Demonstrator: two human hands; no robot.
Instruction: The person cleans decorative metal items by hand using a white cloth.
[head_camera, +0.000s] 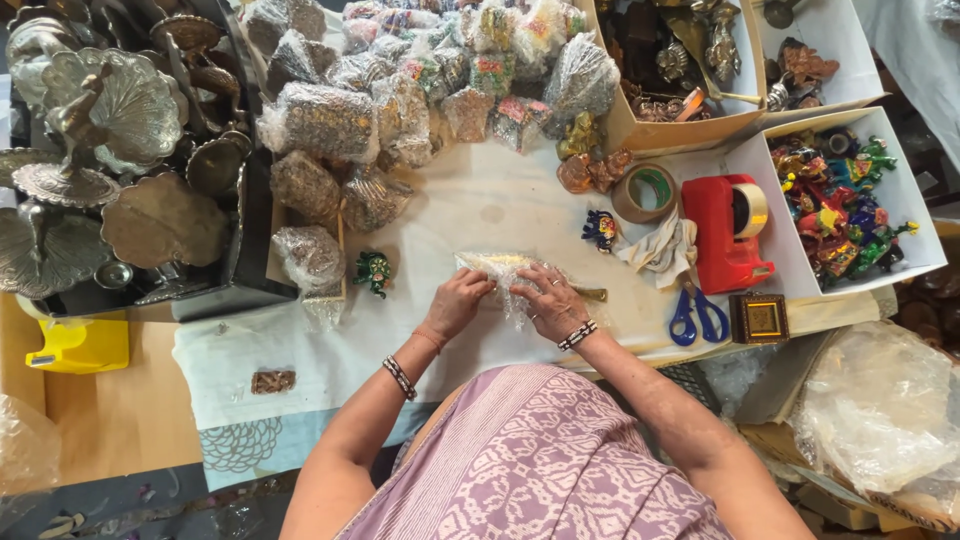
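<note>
White cloth covers the counter (480, 215), where a wrapped bundle (500, 272) lies crosswise under both hands, its long axis left to right, the left hand (458, 303) and right hand (550, 305) each pressing fingers closed onto its plastic.
</note>
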